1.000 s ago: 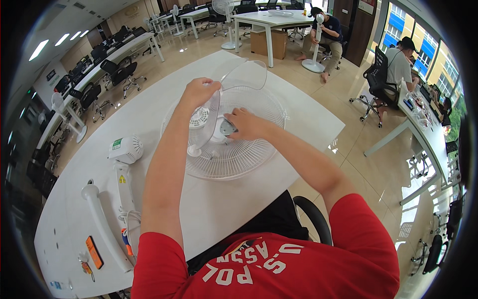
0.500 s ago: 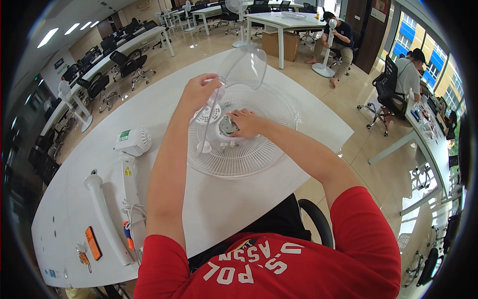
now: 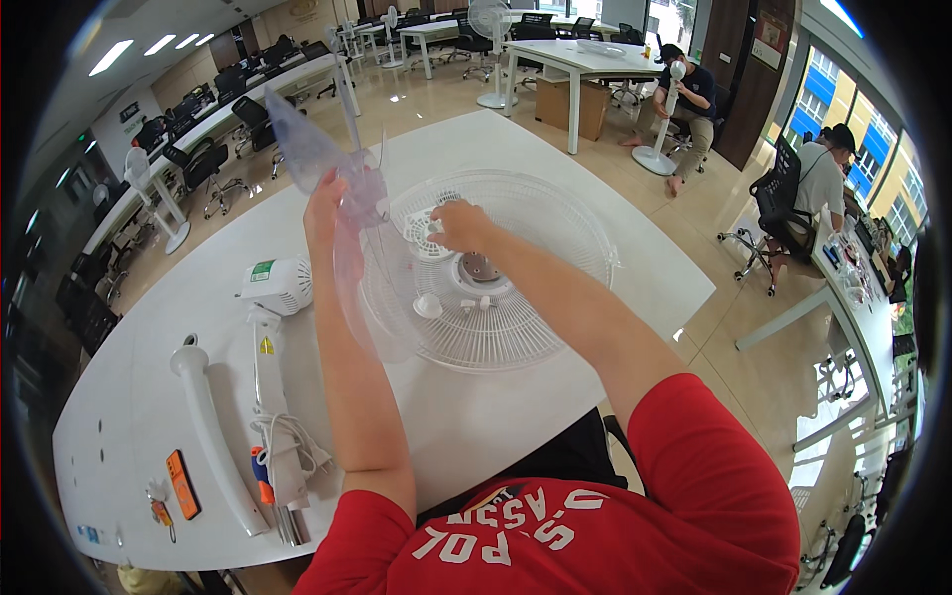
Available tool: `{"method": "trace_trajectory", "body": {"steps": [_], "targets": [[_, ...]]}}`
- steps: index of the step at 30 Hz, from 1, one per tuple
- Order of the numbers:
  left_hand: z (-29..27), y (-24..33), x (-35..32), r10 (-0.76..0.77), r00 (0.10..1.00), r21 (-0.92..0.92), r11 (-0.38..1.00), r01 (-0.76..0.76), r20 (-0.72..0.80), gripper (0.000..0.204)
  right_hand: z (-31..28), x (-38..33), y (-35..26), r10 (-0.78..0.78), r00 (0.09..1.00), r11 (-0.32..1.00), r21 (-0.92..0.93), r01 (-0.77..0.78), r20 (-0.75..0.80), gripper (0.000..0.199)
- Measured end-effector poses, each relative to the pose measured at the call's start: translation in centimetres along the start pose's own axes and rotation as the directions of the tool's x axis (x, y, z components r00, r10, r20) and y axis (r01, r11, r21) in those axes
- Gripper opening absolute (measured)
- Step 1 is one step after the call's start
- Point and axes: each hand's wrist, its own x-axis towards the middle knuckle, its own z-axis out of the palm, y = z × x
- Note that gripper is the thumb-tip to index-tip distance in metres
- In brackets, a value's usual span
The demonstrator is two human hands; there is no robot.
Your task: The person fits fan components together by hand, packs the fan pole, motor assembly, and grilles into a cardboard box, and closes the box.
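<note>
In my left hand (image 3: 325, 210) is a translucent fan blade (image 3: 371, 194), gripped near its hub and raised above the table, its fins hanging over the left part of a round wire fan grille (image 3: 506, 345). My right hand (image 3: 464, 227) reaches over the grille, thumb and forefinger apart, at the edge of a white perforated round piece (image 3: 420, 236). Whether the fingertips touch that piece is unclear. A metal disc (image 3: 480, 266) shows at the grille's centre. Close by, inside the grille, are a white knob-like cap (image 3: 427, 305) and small white parts (image 3: 478, 304).
Left on the white table (image 3: 466, 436) lie a fan motor housing (image 3: 278, 286), a white column (image 3: 264, 362) with cord, a curved white tube (image 3: 212, 421), an orange-and-blue handle (image 3: 262, 476), an orange phone (image 3: 182, 484) and keys (image 3: 160, 510). Two people work beyond, at the right.
My left hand has swung the blade leftward, away from the grille's centre. My right hand has left the metal disc and moved up-left to the perforated piece. The view has shifted slightly.
</note>
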Motion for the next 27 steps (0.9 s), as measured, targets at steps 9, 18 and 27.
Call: {"method": "trace_trajectory", "body": {"steps": [9,18,27], "targets": [[-0.5,-0.1,0.2,0.124,0.992,-0.029,0.992,-0.123,0.020,0.063,-0.1,2.8,4.0,-0.161,0.952,0.983,0.049,0.180,-0.260,0.037],[0.8,0.2,-0.7,0.138,0.973,0.105,0.982,-0.159,0.183,0.053,-8.2,-8.5,2.1,-0.051,0.996,0.963,0.267,0.028,0.076,0.041],[2.8,-3.3,-1.3,0.112,0.944,0.292,0.934,-0.208,0.311,0.054,-4.5,-9.7,3.7,-0.020,0.996,0.962,0.273,-0.004,0.087,0.048]]}}
